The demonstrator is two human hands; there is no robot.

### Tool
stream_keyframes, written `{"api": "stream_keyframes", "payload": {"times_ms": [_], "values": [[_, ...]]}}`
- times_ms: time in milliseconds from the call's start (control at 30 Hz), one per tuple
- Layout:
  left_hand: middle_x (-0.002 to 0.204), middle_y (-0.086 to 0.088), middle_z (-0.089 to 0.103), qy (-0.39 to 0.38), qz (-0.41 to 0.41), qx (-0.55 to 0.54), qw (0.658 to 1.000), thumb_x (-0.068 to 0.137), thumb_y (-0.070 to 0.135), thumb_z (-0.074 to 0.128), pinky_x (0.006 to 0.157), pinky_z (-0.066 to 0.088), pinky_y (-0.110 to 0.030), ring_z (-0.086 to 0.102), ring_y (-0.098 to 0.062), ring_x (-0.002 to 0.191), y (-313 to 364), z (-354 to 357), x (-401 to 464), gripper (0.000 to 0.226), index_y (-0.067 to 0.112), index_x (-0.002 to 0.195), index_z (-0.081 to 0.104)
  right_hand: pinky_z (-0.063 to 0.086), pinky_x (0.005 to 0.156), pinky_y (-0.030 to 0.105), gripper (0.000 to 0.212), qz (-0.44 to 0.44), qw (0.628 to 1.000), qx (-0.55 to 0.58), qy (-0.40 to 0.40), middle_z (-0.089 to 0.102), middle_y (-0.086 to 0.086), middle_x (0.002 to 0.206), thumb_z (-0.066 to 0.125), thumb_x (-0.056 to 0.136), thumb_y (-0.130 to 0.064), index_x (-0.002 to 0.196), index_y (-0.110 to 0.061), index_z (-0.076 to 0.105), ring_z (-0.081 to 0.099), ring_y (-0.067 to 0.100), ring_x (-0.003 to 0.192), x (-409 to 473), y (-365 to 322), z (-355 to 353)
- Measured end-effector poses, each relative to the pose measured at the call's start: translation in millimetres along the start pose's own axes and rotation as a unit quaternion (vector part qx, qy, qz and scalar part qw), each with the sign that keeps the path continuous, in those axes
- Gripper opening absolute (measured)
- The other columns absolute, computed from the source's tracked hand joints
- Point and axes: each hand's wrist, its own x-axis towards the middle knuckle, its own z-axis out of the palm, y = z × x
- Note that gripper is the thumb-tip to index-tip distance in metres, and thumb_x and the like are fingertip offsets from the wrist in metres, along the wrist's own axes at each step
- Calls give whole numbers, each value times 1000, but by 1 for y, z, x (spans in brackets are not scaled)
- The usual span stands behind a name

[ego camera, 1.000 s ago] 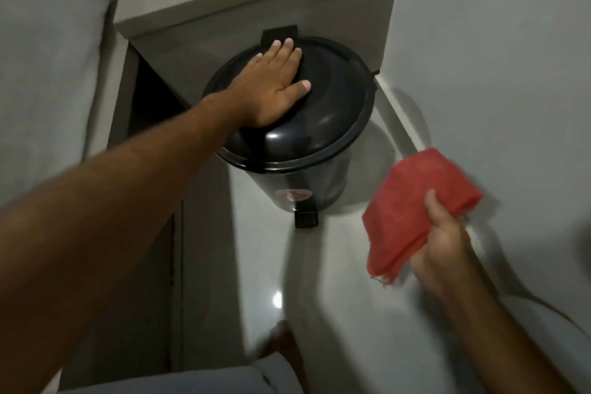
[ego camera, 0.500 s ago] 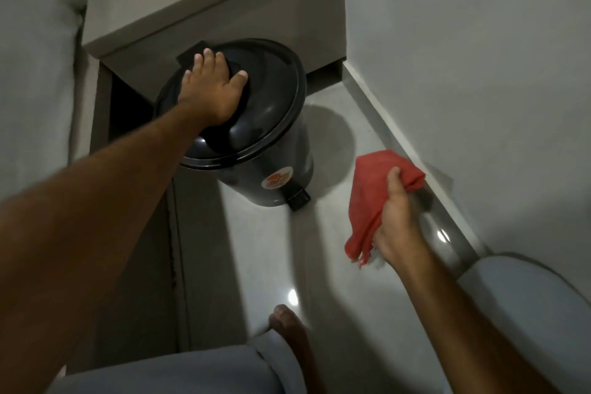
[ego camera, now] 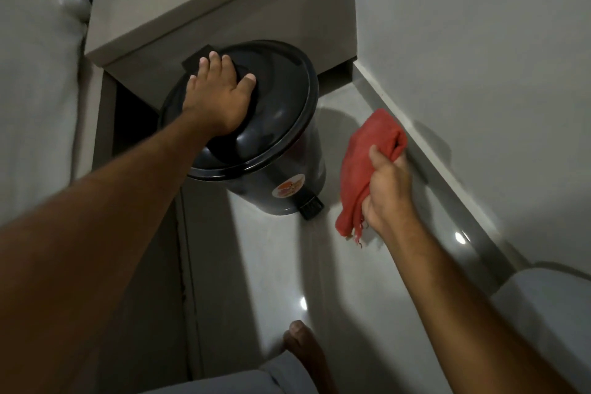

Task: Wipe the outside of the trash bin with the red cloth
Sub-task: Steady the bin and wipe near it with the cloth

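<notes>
A round black pedal trash bin (ego camera: 297,176) stands on the shiny floor, tilted toward the left, with a sticker on its side and a black pedal at its base. My left hand (ego camera: 220,96) lies flat on the bin's domed lid, fingers spread, pressing on it. My right hand (ego camera: 387,189) grips the bunched red cloth (ego camera: 364,157) to the right of the bin, a short gap away from its side, close to the wall's skirting. The cloth hangs down below my fist.
A grey cabinet (ego camera: 198,3) with a black coiled cord on top stands right behind the bin. A white wall (ego camera: 479,57) runs along the right. A pale cushion (ego camera: 35,73) is at left. My bare foot (ego camera: 303,349) rests on the floor below.
The bin has tipped over to the left under my left hand. My right hand has bunched the cloth and brought it down to the level of the bin's side.
</notes>
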Motion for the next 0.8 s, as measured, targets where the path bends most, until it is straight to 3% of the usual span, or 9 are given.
{"api": "stream_keyframes", "payload": {"times_ms": [133,233,333,533,633,800], "values": [[167,-14,3,2,0,2,1000,99,52,22,121,3,-49,0,-29,153,-1,1,2,74,7,157,11,46,107,47,14,-49,997,24,-47,64,0,122,54,99,-29,104,-40,59,61,22,116,0,-7,22],[167,-14,4,4,1,3,1000,100,51,23,121,4,-49,1,-29,153,-1,2,3,73,7,156,12,46,107,48,20,-71,995,44,-55,61,6,132,51,99,-30,117,-37,57,59,25,121,4,-12,26],[166,-14,4,-1,3,4,1000,99,51,23,120,5,-49,1,-29,153,-2,1,4,73,7,156,12,52,99,50,31,-64,993,95,-26,63,10,131,48,101,-32,130,-24,55,65,28,115,12,-15,8],[166,-15,2,-21,16,-6,1000,102,46,24,121,4,-49,-1,-29,153,1,-8,5,69,6,157,11,45,108,48,37,-36,991,115,54,63,8,131,48,102,-31,137,-21,52,62,25,117,11,-10,-28],[166,-16,0,-34,24,-6,999,104,44,25,122,4,-47,-2,-30,153,3,-15,1,68,5,157,9,46,106,49,35,-18,992,113,54,65,8,127,49,100,-38,132,-23,55,64,26,115,7,-7,-30],[167,-12,-1,-45,68,-4,997,105,41,28,121,2,-43,-3,-27,153,5,-18,1,66,8,157,7,43,110,47,45,-21,992,112,51,62,9,135,51,100,-36,142,-17,49,61,24,120,1,-1,-23]]}}
